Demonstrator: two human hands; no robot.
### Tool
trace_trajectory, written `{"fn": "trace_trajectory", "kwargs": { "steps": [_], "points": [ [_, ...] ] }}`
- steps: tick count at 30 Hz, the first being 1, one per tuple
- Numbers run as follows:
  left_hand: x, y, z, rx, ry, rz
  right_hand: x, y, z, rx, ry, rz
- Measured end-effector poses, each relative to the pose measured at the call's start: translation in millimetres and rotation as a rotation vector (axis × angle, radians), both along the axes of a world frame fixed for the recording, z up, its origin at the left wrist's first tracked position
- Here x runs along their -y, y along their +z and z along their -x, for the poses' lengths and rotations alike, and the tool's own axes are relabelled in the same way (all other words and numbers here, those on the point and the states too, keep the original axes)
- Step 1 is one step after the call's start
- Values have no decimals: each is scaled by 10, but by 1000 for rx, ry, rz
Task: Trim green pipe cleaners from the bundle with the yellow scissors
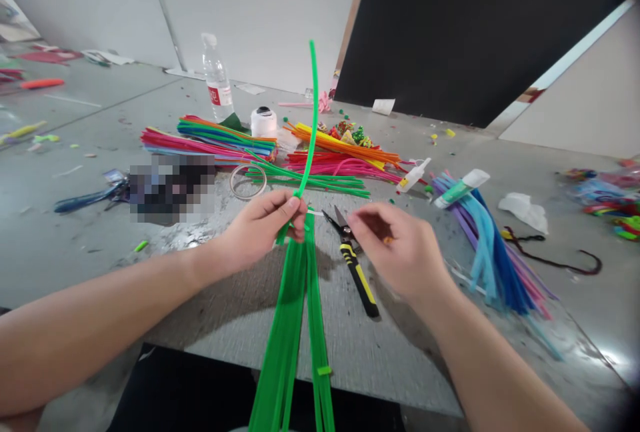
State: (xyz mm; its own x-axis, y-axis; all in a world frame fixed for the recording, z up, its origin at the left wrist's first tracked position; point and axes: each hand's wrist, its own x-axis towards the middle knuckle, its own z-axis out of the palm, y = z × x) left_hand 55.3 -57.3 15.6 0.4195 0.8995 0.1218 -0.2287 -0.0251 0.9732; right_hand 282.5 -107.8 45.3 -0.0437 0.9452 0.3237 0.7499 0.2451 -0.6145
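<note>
Thumb and fingers of my left hand (280, 222) are pinched around a green pipe cleaner (313, 112), its long end curving upward. Beneath that hand, a long bundle of green pipe cleaners (287, 312) runs down past the table's front edge. My right hand (400, 245) is closed, thumb against fingers; whatever it may hold is too small or hidden to name. Beside its fingertips are pointed snips (357, 275) with a black and yellow handle, blades apart. A short white strip (316, 213) shows between the left fingers and the blades.
Behind my hands are a tape roll (249, 182), multicoloured pipe cleaners (225, 139), a thread spool (264, 124) and a water bottle (217, 82). Blue and purple pipe cleaners (493, 252) lie right, under a glue tube (463, 188). A pixelated dark object (173, 189) sits left.
</note>
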Motion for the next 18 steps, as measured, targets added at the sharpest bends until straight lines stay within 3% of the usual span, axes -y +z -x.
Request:
{"fn": "trace_trajectory", "kwargs": {
  "steps": [3,6,11,15,18],
  "points": [
    [-88,42,72,-185,32,-102,-10,-13,-192,508,-143,238],
    [-138,12,118,-386,120,-234,40,-117,-222,756,-164,430],
    [-216,-92,155,-368,178,-229,65,-95,-148,802,-13,443],
    [-262,-72,159,-235,199,-80,-18,3,-133,848,-114,412],
    [-260,-15,152,-143,218,25,-67,53,-190,724,-178,314]
  ]
}}
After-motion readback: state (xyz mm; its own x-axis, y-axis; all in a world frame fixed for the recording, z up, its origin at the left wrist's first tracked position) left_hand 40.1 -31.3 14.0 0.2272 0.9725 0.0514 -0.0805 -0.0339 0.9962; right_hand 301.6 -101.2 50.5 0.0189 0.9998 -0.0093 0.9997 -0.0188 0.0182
